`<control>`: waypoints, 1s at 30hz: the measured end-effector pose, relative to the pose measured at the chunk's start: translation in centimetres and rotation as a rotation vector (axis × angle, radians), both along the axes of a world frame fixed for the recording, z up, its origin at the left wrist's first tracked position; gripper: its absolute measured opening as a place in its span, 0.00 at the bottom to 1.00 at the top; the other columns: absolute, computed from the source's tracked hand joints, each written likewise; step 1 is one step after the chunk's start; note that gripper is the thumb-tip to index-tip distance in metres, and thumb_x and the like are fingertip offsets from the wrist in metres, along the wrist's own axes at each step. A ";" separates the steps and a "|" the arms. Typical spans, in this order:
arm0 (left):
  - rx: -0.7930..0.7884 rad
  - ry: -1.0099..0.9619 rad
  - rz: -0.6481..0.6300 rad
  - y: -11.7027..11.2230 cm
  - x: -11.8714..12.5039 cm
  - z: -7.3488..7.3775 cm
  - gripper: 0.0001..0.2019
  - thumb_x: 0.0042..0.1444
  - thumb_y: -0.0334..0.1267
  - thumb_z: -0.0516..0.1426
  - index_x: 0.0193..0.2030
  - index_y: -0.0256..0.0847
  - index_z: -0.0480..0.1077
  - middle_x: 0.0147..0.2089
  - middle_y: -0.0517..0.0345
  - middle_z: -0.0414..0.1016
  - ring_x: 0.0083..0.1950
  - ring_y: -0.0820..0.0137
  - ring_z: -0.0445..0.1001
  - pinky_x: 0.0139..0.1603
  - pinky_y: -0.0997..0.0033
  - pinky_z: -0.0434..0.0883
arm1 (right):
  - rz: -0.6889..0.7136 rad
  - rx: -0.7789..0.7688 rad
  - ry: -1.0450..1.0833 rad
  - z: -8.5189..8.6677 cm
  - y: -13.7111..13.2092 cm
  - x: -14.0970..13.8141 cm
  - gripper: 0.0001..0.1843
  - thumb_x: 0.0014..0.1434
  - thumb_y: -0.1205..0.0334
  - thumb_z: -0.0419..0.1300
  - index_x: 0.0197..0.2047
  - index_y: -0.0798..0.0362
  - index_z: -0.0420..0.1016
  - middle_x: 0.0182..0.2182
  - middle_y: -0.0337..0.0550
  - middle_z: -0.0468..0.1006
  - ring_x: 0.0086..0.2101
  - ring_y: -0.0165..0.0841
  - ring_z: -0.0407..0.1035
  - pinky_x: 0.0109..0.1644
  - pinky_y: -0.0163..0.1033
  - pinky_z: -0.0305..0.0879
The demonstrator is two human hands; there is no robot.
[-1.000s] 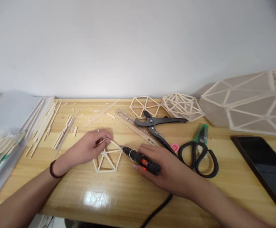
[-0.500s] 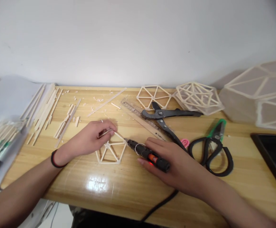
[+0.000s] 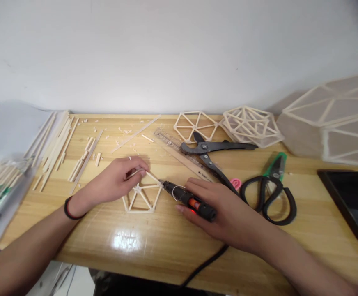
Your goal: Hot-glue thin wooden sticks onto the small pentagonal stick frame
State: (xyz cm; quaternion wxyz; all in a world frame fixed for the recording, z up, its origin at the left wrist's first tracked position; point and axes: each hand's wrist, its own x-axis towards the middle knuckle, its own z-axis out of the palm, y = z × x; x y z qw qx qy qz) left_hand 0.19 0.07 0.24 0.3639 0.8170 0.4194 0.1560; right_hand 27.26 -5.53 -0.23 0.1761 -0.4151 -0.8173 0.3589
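Observation:
A small pentagon frame of pale wooden sticks (image 3: pixel 142 196) lies flat on the wooden desk (image 3: pixel 166 242). My left hand (image 3: pixel 117 179) rests at its upper left corner, fingers pinched on a thin stick there. My right hand (image 3: pixel 225 211) grips a black pen-shaped glue tool (image 3: pixel 188 199) with a red light; its tip touches the frame's right corner. The tool's black cord (image 3: pixel 205 263) runs off the near edge of the desk.
Loose sticks (image 3: pixel 58 150) and a bag of sticks (image 3: pixel 0 181) lie at the left. A ruler (image 3: pixel 179 154), black pliers (image 3: pixel 211 150), black scissors (image 3: pixel 269 193) and a pink clip (image 3: pixel 236 183) sit behind my right hand. Finished stick frames (image 3: pixel 196 123), a large faceted shell (image 3: pixel 336 119) and a dark tablet (image 3: pixel 351 201) are at the right.
Only the camera view has shifted, upward then slightly sideways. Both hands, the tool tip and the frame keep their places relative to one another.

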 end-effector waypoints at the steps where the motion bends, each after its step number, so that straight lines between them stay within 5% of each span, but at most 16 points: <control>1: -0.001 0.001 -0.001 0.0 0.0 0.0 0.08 0.68 0.35 0.53 0.44 0.39 0.74 0.43 0.57 0.78 0.37 0.73 0.74 0.37 0.75 0.68 | 0.000 -0.002 -0.001 0.0 0.0 0.0 0.10 0.67 0.63 0.60 0.33 0.51 0.65 0.31 0.40 0.70 0.32 0.35 0.68 0.36 0.39 0.60; 30: -0.030 -0.005 -0.010 0.0 0.1 0.3 0.08 0.69 0.33 0.53 0.43 0.39 0.73 0.41 0.57 0.76 0.34 0.74 0.70 0.34 0.76 0.66 | -0.022 0.006 0.057 -0.1 0.3 0.1 0.09 0.67 0.63 0.61 0.34 0.51 0.69 0.30 0.40 0.72 0.32 0.34 0.70 0.37 0.38 0.64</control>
